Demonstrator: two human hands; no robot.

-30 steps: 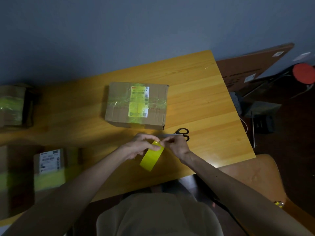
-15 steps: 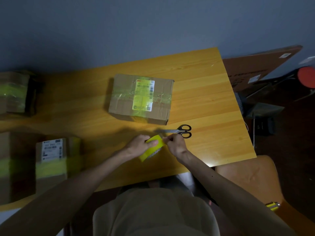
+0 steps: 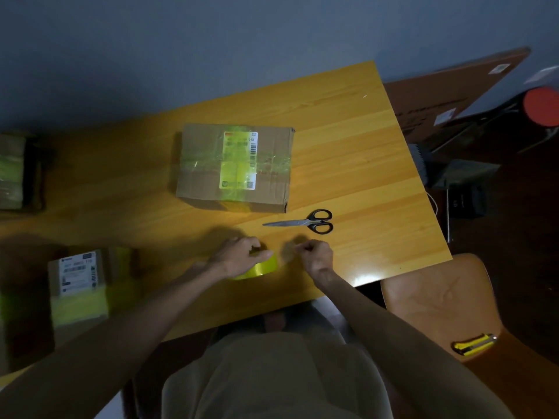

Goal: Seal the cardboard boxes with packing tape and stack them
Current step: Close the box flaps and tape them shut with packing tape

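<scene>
The hands have come apart. A second ago both were bunched on the tape roll, which was held up off the bench while the right fingertips picked at its edge. Now the left grip [image 3: 239, 257] has brought the tape roll [image 3: 261, 269] down low over the near part of the bench [image 3: 348, 140], and the right grip [image 3: 316, 255] has drawn off to the right, clear of the roll.

I take that to mean the loose end has been found and the first pull begun (the smudge between the hands may be a stretch of tape, or only shadow). If so, a fresh strip is about to be drawn out. The scissors [image 3: 305, 222] lie just beyond the right grip, blades pointing left, handy for the cut.

The left grip has its fingers curled over the top of the roll and holds it. The right grip is curled tight into a pinch, but I cannot tell whether a tape end sits between the fingers.

The roll is glossy yellow and mostly covered, showing only below and to the right of the left grip. The box [image 3: 236, 167] stands mid-bench beyond the hands, flaps down. A yellow-green band runs over its white label and down the front face, with wrinkled clear tape crossing it. Two taped boxes sit at the left edge, one near [image 3: 78, 285] and one farther back [image 3: 15, 170], both blurred. The middle box still awaits stacking.
</scene>
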